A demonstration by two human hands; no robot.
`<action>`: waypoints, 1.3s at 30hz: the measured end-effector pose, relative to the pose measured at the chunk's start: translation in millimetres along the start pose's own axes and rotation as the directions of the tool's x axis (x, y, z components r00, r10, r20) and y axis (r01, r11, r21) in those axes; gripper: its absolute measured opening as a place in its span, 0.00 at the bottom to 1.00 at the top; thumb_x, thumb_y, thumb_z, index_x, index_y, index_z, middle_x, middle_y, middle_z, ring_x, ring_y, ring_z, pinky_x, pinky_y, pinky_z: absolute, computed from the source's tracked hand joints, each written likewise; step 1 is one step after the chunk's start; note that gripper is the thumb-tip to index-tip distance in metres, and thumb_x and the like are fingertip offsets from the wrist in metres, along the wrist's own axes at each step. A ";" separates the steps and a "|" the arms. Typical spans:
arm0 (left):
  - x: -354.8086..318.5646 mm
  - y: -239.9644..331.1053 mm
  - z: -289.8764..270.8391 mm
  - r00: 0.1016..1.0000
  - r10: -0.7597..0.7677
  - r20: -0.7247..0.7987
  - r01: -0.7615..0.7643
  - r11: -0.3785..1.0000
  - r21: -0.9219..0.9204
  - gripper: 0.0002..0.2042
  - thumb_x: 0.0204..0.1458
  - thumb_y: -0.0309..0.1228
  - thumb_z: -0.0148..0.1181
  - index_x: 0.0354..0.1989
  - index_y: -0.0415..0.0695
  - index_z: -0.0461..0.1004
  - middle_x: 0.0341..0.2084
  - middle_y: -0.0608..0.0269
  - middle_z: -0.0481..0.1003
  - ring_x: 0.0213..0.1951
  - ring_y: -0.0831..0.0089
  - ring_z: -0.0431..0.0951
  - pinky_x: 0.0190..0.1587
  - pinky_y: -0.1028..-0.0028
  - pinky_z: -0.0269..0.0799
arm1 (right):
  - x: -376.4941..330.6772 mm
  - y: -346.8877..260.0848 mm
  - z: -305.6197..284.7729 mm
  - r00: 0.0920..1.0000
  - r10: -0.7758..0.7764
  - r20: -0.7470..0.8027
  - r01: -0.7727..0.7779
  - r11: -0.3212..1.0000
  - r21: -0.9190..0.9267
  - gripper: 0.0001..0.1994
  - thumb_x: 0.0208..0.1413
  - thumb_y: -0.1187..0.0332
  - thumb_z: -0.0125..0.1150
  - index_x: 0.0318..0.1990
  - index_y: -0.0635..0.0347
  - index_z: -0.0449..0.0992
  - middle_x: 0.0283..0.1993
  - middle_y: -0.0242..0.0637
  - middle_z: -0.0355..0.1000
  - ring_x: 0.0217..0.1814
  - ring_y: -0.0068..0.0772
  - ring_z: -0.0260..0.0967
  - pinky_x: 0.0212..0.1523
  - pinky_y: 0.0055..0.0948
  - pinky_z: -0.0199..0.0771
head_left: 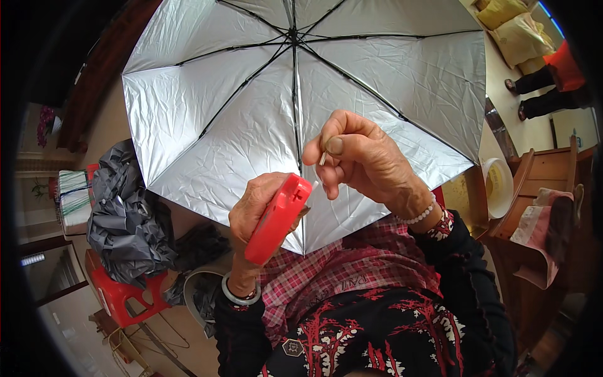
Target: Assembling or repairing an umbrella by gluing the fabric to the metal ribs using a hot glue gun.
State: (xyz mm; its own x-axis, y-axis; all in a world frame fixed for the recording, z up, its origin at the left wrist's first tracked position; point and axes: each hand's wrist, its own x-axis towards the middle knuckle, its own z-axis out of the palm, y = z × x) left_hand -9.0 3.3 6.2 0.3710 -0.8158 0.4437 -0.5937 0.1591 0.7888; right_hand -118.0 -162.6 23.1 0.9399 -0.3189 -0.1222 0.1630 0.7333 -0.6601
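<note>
My left hand (254, 200) is wrapped round a red, boxy plastic handheld tool (275, 220) with a cross-shaped mark on its end; its exact kind does not show. Up and to the right of it, my right hand (367, 154) pinches a small, thin, pale stick-like piece (323, 158) between thumb and forefinger. Behind both hands spreads an open umbrella (207, 138), its silver underside and black ribs facing me. The umbrella's shaft (295, 100) runs down from the hub and passes behind my hands.
At left, crumpled dark grey fabric (129, 220) lies over a red plastic stool (129, 301). A pale bucket (196, 295) stands beside it. On the right are a white tub (498, 188) and a wooden chair (546, 169) with a pink cloth. Another person's legs (540, 94) show at upper right.
</note>
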 end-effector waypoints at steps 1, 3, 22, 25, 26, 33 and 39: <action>-0.1 -0.5 0.2 1.000 0.000 0.001 0.000 1.000 -0.001 0.21 0.32 0.19 0.66 0.40 0.37 0.70 0.35 0.54 0.72 0.39 0.62 0.74 0.39 0.72 0.71 | 0.3 0.1 -0.8 1.000 0.000 -0.001 0.000 1.000 0.001 0.03 0.52 0.74 0.48 0.29 0.63 0.66 0.32 0.45 0.70 0.21 0.26 0.69 0.20 0.26 0.76; -0.3 -0.9 -0.3 1.000 0.001 0.009 -0.002 1.000 0.016 0.21 0.32 0.18 0.66 0.40 0.37 0.70 0.35 0.54 0.72 0.38 0.64 0.74 0.38 0.74 0.71 | 1.1 0.1 -2.2 1.000 0.000 -0.013 0.000 1.000 0.008 0.02 0.52 0.75 0.47 0.30 0.63 0.66 0.32 0.45 0.70 0.22 0.27 0.70 0.21 0.27 0.77; -1.9 -5.7 2.0 1.000 -0.005 0.026 0.004 1.000 0.026 0.22 0.33 0.18 0.65 0.41 0.37 0.70 0.36 0.56 0.72 0.37 0.65 0.74 0.37 0.75 0.71 | 4.0 -0.7 -8.3 0.999 0.010 0.033 -0.013 0.997 0.073 0.04 0.53 0.74 0.51 0.35 0.65 0.67 0.33 0.45 0.69 0.25 0.29 0.72 0.24 0.28 0.79; -1.4 -5.2 2.4 0.999 -0.025 0.023 0.025 1.000 0.014 0.21 0.33 0.19 0.66 0.41 0.37 0.70 0.36 0.56 0.72 0.37 0.65 0.74 0.37 0.74 0.71 | 3.8 -1.7 -7.8 0.999 0.027 0.024 -0.028 0.998 0.064 0.04 0.53 0.74 0.51 0.35 0.65 0.68 0.33 0.45 0.69 0.26 0.29 0.72 0.24 0.29 0.79; -1.4 -6.1 2.6 1.000 -0.019 0.021 0.019 1.000 0.017 0.21 0.33 0.19 0.66 0.41 0.37 0.70 0.36 0.56 0.72 0.37 0.65 0.75 0.37 0.74 0.71 | 3.7 -1.5 -8.2 0.999 0.025 0.032 -0.027 0.997 0.071 0.05 0.53 0.75 0.51 0.36 0.65 0.68 0.33 0.45 0.70 0.26 0.29 0.72 0.24 0.29 0.79; -1.9 -5.3 2.0 1.000 -0.008 0.010 0.007 0.999 0.041 0.21 0.33 0.19 0.66 0.41 0.37 0.70 0.36 0.56 0.72 0.37 0.64 0.75 0.38 0.74 0.71 | 3.0 -0.7 -9.0 0.998 0.018 0.059 -0.023 0.995 0.098 0.05 0.53 0.74 0.51 0.35 0.65 0.69 0.33 0.44 0.70 0.26 0.30 0.72 0.25 0.30 0.79; -1.9 -4.3 1.8 1.000 -0.002 0.003 0.002 0.999 0.039 0.22 0.33 0.20 0.66 0.41 0.37 0.70 0.36 0.55 0.72 0.38 0.64 0.75 0.39 0.74 0.71 | 0.3 -1.4 -6.9 0.998 0.024 0.052 -0.027 0.998 0.053 0.05 0.53 0.73 0.52 0.35 0.65 0.69 0.32 0.43 0.69 0.25 0.29 0.72 0.24 0.30 0.78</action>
State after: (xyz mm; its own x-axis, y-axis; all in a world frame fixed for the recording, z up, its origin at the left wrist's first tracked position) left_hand -8.4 3.2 1.2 0.3701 -0.8179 0.4405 -0.6204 0.1353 0.7725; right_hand -120.0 -167.8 18.9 0.9579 -0.2692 -0.0994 0.1532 0.7726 -0.6161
